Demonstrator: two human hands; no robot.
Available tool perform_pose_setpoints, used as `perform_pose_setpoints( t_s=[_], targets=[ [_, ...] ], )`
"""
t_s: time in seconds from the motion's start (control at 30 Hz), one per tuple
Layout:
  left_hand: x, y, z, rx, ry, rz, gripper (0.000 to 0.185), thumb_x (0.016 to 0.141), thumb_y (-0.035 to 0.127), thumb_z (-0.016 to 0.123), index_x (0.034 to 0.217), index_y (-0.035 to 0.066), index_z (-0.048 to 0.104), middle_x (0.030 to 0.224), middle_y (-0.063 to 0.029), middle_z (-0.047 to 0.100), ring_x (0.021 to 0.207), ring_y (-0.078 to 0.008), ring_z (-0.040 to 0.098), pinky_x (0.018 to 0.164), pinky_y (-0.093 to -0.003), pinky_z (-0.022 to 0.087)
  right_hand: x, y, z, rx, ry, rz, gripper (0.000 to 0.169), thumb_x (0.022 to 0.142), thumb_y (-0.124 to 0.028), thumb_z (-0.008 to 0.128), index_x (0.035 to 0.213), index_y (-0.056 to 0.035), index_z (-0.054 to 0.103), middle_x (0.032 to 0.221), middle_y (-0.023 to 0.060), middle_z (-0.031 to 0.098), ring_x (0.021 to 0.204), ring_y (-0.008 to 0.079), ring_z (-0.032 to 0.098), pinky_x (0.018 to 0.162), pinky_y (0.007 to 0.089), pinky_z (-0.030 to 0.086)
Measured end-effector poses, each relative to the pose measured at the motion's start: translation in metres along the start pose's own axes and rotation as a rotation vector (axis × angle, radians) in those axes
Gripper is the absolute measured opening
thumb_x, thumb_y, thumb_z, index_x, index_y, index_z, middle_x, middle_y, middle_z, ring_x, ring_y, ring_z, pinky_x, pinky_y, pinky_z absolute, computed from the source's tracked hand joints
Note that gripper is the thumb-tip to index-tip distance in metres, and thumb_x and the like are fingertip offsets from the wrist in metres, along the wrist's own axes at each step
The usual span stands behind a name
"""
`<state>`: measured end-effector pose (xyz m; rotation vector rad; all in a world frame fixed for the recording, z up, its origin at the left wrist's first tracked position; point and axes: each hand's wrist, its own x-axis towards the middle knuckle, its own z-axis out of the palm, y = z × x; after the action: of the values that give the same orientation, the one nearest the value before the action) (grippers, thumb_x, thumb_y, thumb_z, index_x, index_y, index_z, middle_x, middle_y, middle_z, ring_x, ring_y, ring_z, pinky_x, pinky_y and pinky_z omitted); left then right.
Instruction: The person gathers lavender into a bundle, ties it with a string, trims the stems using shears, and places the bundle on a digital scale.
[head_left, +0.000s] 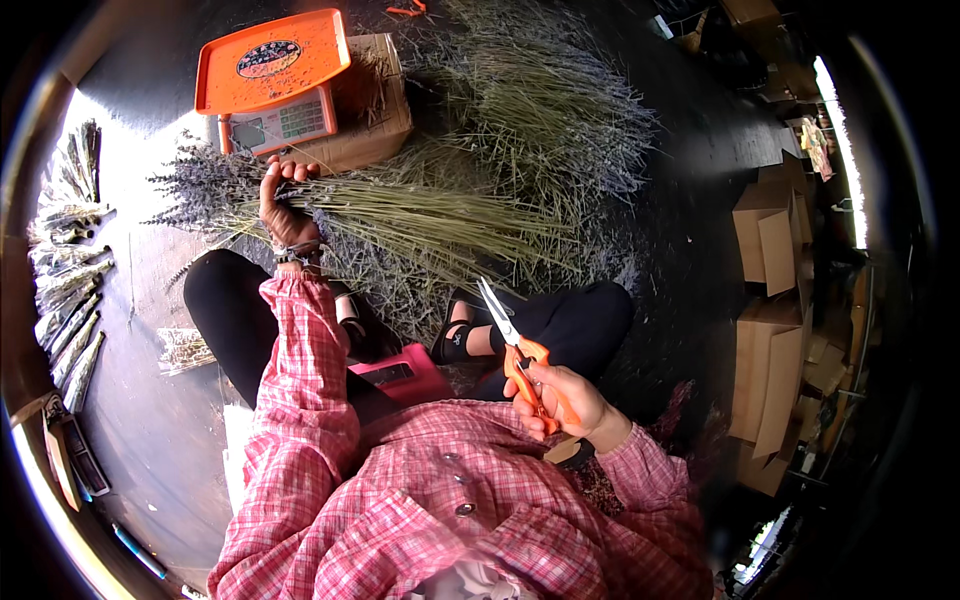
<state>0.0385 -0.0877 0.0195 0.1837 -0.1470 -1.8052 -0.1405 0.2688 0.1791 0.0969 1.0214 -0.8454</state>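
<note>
My left hand (289, 210) is closed around a bunch of dried lavender (420, 221), just below the flower heads, which point left; the long stems fan out to the right. In my right hand (559, 401) are orange-handled pruning snips (517, 352), their blades pointing up toward the stem ends, apart from them. Beyond my left hand, a digital scale with an orange tray (274, 60) stands by a cardboard box (367, 142); bits of flower lie on the tray. A large heap of loose lavender (547, 97) spreads over the floor at the upper middle.
Wrapped bundles (75, 300) line the floor at the far left. A small stem bundle (184, 350) lies beside my left knee. A pink plastic object (420, 375) sits between my legs. Open cardboard boxes (765, 375) stand at the right. An orange-handled tool (407, 9) lies at the top.
</note>
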Motion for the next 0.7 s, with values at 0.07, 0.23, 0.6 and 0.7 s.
perform_pose_setpoints(
  t_s=[0.07, 0.23, 0.6, 0.7],
  targets=[
    [0.000, 0.000, 0.003, -0.004, -0.020, -0.009, 0.015, 0.086, 0.011, 0.057, 0.099, 0.004, 0.053, 0.072, -0.0026, 0.047, 0.067, -0.0160, 0.047, 0.080, -0.0375, 0.043, 0.006, -0.001, 0.001, -0.004, -0.008, -0.016, 0.044, 0.097, -0.039, 0.035, 0.104, 0.0023, 0.049, 0.072, 0.0068, 0.050, 0.055, 0.0154, 0.050, 0.049, 0.0285, 0.044],
    [-0.003, 0.001, 0.009, -0.031, -0.020, 0.007, 0.016, 0.086, 0.009, 0.056, 0.100, 0.000, 0.053, 0.073, -0.0031, 0.046, 0.067, -0.0157, 0.046, 0.081, -0.0368, 0.042, 0.018, 0.001, -0.001, -0.005, -0.009, -0.019, 0.046, 0.096, -0.042, 0.037, 0.104, 0.0010, 0.050, 0.072, 0.0053, 0.049, 0.057, 0.0146, 0.049, 0.048, 0.0284, 0.043],
    [-0.007, 0.001, 0.029, -0.033, -0.150, 0.004, 0.018, 0.090, 0.011, 0.050, 0.105, 0.002, 0.050, 0.073, -0.0026, 0.045, 0.067, -0.0151, 0.045, 0.079, -0.0370, 0.041, 0.029, 0.000, -0.003, 0.163, 0.053, 0.025, 0.040, 0.094, -0.043, 0.043, 0.098, -0.0036, 0.050, 0.068, 0.0021, 0.049, 0.052, 0.0129, 0.047, 0.046, 0.0277, 0.040],
    [-0.008, 0.002, 0.030, -0.004, -0.174, 0.008, 0.019, 0.090, 0.012, 0.050, 0.107, 0.004, 0.048, 0.074, -0.0024, 0.045, 0.067, -0.0151, 0.046, 0.080, -0.0382, 0.041, 0.034, 0.004, -0.008, 0.113, 0.073, -0.022, 0.039, 0.094, -0.042, 0.043, 0.097, -0.0042, 0.049, 0.067, 0.0014, 0.047, 0.049, 0.0114, 0.045, 0.045, 0.0264, 0.038]
  ],
)
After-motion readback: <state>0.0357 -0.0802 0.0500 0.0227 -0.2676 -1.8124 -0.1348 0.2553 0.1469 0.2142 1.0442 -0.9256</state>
